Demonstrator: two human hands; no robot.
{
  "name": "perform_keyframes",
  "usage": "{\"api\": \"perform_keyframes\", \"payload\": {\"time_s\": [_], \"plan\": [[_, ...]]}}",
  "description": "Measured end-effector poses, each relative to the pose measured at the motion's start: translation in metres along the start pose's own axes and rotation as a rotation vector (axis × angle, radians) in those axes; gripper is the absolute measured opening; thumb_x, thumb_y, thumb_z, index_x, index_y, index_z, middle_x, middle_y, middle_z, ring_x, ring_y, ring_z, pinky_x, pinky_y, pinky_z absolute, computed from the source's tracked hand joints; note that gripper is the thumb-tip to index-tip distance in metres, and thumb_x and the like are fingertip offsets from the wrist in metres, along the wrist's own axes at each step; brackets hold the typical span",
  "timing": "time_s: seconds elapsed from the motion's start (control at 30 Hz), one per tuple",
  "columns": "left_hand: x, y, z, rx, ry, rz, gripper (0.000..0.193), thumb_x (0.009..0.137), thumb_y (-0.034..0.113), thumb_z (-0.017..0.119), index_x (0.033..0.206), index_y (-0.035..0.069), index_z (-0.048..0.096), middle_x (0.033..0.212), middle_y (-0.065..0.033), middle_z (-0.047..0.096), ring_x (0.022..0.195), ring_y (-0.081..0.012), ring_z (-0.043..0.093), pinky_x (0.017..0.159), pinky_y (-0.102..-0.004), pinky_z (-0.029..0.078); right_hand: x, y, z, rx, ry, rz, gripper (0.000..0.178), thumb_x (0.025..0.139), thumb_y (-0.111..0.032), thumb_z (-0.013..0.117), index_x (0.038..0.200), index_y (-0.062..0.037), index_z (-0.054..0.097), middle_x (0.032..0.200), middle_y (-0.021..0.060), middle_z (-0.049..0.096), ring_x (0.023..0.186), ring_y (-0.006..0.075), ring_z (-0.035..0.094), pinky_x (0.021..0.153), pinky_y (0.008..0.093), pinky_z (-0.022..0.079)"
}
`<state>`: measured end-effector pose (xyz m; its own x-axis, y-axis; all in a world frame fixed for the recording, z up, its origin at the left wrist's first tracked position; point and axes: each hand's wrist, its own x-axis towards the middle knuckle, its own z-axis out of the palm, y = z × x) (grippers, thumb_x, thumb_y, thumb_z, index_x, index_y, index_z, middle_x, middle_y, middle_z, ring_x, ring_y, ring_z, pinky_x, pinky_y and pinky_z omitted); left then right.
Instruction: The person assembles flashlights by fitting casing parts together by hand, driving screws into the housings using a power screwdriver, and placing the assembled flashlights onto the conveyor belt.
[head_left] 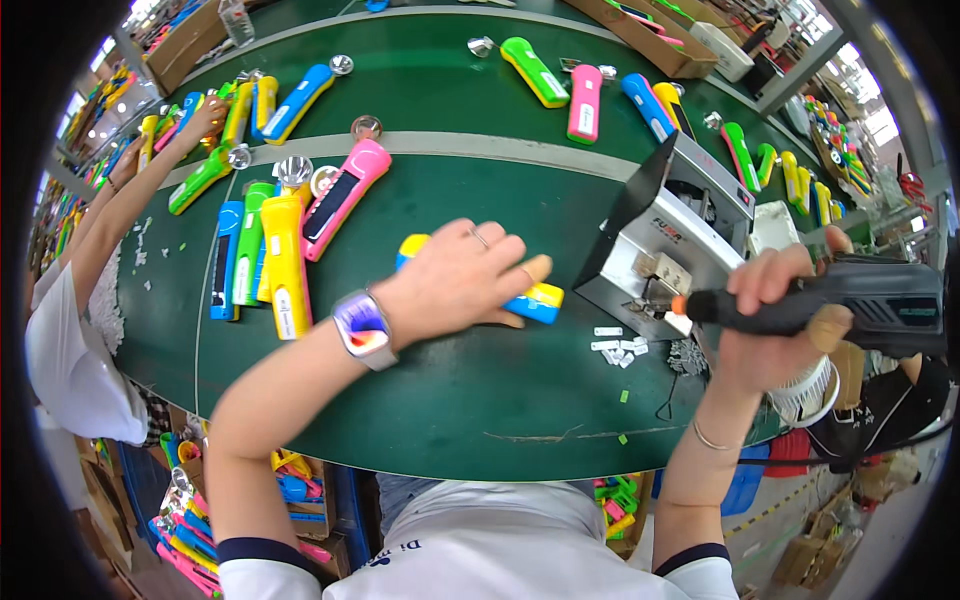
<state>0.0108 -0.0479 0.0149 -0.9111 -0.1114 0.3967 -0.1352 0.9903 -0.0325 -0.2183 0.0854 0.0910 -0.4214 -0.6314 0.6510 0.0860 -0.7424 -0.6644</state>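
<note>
From where I stand, the worker's left hand point(462, 278) is closed over a blue-and-yellow flashlight point(538, 304) near the middle of the green surface point(470, 420). The flashlight lies beneath the palm and fingers, its middle hidden by them: one yellow end pokes out at ten o'clock from the grip, the blue-and-yellow other end at four, just past the fingertips. The thumb is along its near side. Over at three o'clock the right hand point(762, 350) has its grip wrapped round a black power screwdriver point(875, 300), held sideways with the orange tip point(679, 304) pointing to nine o'clock, right at the front of a metal screw feeder point(672, 232); I can't tell whether they touch. Small white labels point(622, 346) lie at four o'clock from the left hand. At nine o'clock from it sits a yellow flashlight point(285, 255), with a pink flashlight point(345, 200) beside it at ten. Farther off at ten, a co-worker's hand point(208, 117) reaches among more flashlights.
</note>
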Motion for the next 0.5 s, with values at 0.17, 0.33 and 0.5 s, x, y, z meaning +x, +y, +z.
{"api": "perform_keyframes", "payload": {"time_s": [0.17,0.33,0.5], "plan": [[-0.001,0.057,0.03,-0.23,0.063,-0.181,0.051,0.071,0.032,0.072,0.116,0.012,0.057,0.102,-0.0058,0.052,0.095,-0.0235,0.052,0.079,-0.037,0.045,0.002,0.025,-0.001,-0.254,0.074,0.053,0.049,0.091,-0.03,0.057,0.119,0.004,0.035,0.066,0.0078,0.051,0.049,0.0135,0.049,0.048,0.0273,0.044],[-0.003,0.068,0.011,-0.409,-0.123,-0.344,0.046,0.071,0.025,0.073,0.112,0.01,0.06,0.102,-0.0065,0.054,0.093,-0.0241,0.054,0.078,-0.0358,0.046,-0.003,0.02,-0.004,-0.105,0.057,0.229,0.052,0.095,-0.042,0.045,0.127,-0.0041,0.034,0.065,0.0024,0.042,0.051,0.0099,0.041,0.052,0.0263,0.037],[-0.002,0.065,0.011,-0.426,-0.162,-0.386,0.044,0.071,0.023,0.073,0.11,0.007,0.059,0.1,-0.0056,0.055,0.091,-0.0236,0.054,0.077,-0.0341,0.046,-0.041,0.033,0.02,-0.008,-0.052,0.166,0.071,0.088,-0.054,0.053,0.133,-0.0076,0.025,0.065,0.0045,0.046,0.046,0.0135,0.044,0.047,0.0291,0.042]]}}
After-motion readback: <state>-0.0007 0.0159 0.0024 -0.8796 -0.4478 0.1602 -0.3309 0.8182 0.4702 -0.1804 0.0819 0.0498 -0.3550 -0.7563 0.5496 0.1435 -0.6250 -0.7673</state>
